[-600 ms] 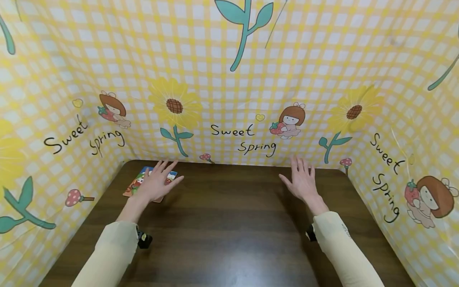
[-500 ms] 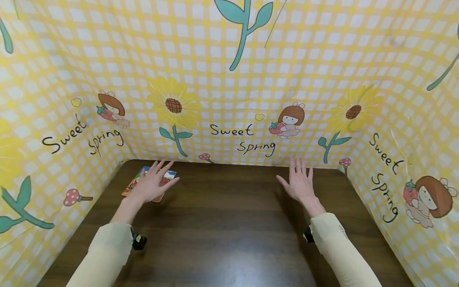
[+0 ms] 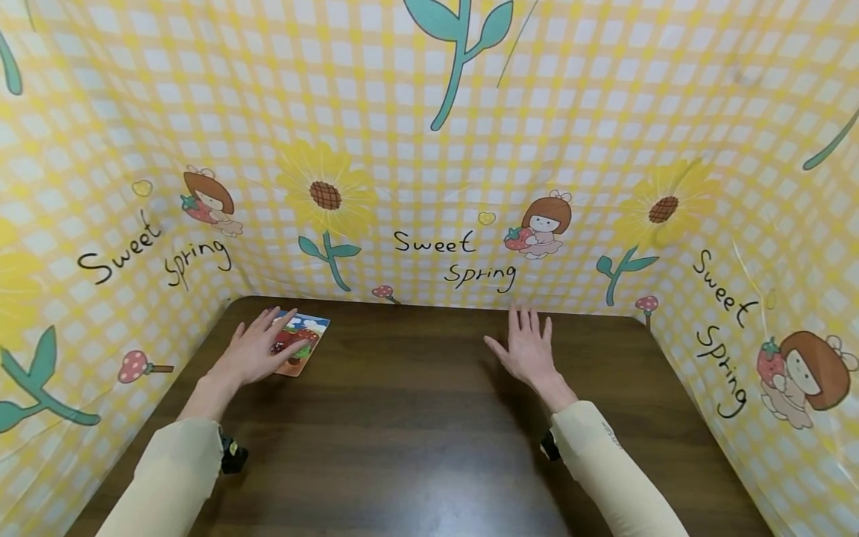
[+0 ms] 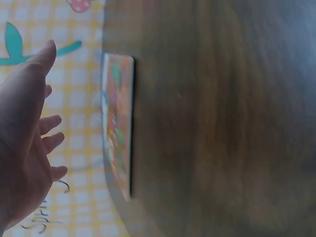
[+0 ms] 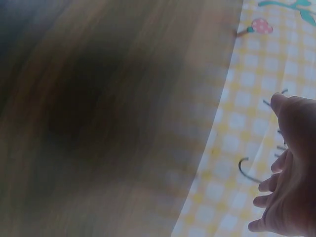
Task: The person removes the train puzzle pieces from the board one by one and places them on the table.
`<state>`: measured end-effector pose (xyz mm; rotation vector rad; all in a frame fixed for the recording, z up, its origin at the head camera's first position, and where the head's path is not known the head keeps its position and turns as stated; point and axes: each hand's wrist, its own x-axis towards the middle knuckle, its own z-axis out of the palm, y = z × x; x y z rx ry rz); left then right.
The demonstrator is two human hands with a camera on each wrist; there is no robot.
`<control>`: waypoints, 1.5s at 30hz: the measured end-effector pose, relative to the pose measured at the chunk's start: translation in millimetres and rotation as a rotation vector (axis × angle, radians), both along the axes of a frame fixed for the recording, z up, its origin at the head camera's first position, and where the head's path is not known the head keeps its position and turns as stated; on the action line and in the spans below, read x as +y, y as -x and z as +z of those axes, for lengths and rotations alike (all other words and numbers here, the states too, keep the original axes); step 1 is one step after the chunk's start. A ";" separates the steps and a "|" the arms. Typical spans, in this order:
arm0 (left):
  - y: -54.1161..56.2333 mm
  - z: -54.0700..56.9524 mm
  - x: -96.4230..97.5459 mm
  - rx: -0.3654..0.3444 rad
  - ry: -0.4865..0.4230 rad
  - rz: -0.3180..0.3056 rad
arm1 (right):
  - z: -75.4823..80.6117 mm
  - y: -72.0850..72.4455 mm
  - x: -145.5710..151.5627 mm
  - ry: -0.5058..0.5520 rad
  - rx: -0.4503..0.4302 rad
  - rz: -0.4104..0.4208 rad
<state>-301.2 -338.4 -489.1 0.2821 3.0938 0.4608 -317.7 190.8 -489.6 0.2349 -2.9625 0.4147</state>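
A thin, brightly printed board [image 3: 310,328] lies flat at the table's back left; in the left wrist view the same board [image 4: 118,118] shows its edge. My left hand [image 3: 251,354] hovers over the board's left part with fingers spread, covering some of its picture. A gap between hand and board shows in the left wrist view, where the hand [image 4: 24,118] holds nothing. Toward the back, right of centre, my right hand [image 3: 530,354] is held above the table with straight, spread fingers. Nothing is in the right hand [image 5: 296,168] in the right wrist view either.
The dark wooden table [image 3: 403,418] is enclosed at the back and sides by a yellow checked cloth [image 3: 429,186] printed with flowers and lettering. Small dark wrist cameras [image 3: 233,455] sit under both cuffs.
My left hand has moved left, so more of the board's right part shows. My right hand has also shifted left toward the middle. The board has stayed in place.
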 end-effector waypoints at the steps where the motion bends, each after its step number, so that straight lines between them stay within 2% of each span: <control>1: 0.2 -1.7 -4.2 -0.006 0.008 0.001 | -0.6 0.7 -4.5 -0.002 -0.001 0.008; 8: -3.3 -12.0 -32.0 -0.044 0.007 0.021 | -4.9 3.0 -36.0 -0.007 -0.033 0.046; 15: -6.4 -27.1 -59.1 -0.062 0.022 0.060 | -19.6 2.1 -77.3 0.006 -0.084 0.103; 21: -10.2 -39.7 -72.5 -0.071 0.043 0.069 | -28.7 -3.3 -107.7 0.044 -0.132 0.156; 28: -4.9 -51.1 -74.6 -0.093 0.004 0.042 | -33.2 -5.2 -132.4 0.045 -0.174 0.196; 36: -3.0 -55.2 -65.0 -0.106 -0.004 0.039 | -36.3 -6.2 -144.3 0.011 -0.199 0.230; 39: -3.3 -55.2 -57.3 -0.091 0.013 0.038 | -36.3 -6.0 -144.5 -0.001 -0.205 0.233; 45: -7.2 -52.3 -52.4 -0.040 0.120 0.030 | -33.7 -5.8 -150.5 0.001 -0.221 0.264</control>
